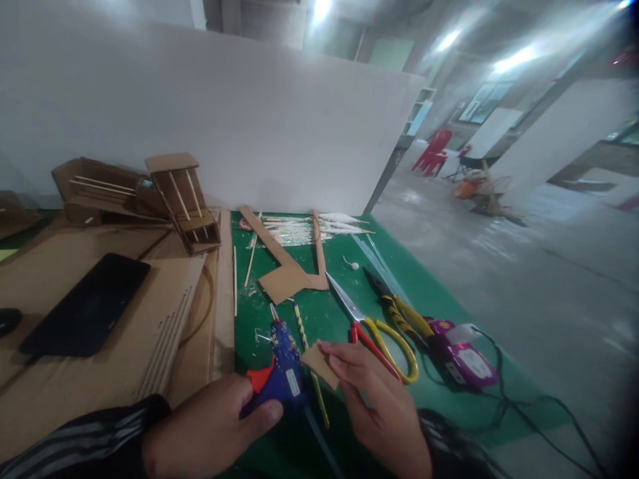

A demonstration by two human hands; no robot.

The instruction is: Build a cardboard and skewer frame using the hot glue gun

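Note:
My left hand [214, 419] is closed round the handle of a blue glue gun [285, 362], its orange trigger [260, 379] by my fingers. The gun's metal nozzle points away from me, and a clear glue stick [319, 436] trails from its rear. In my right hand [374, 399], a small cardboard piece [321, 364] is pinched between thumb and fingers, just right of the gun. A yellow patterned pencil [301, 326] lies beneath, between the two hands. Beyond the nozzle rest a cardboard square [283, 284] and cardboard strips [274, 243].
Scissors [369, 326], pliers [399, 306] and a purple power strip [462, 356] with cables lie to the right. A black phone [87, 306] and cardboard models with sticks [182, 203] sit on cardboard sheets at left. A white partition [224, 126] stands behind.

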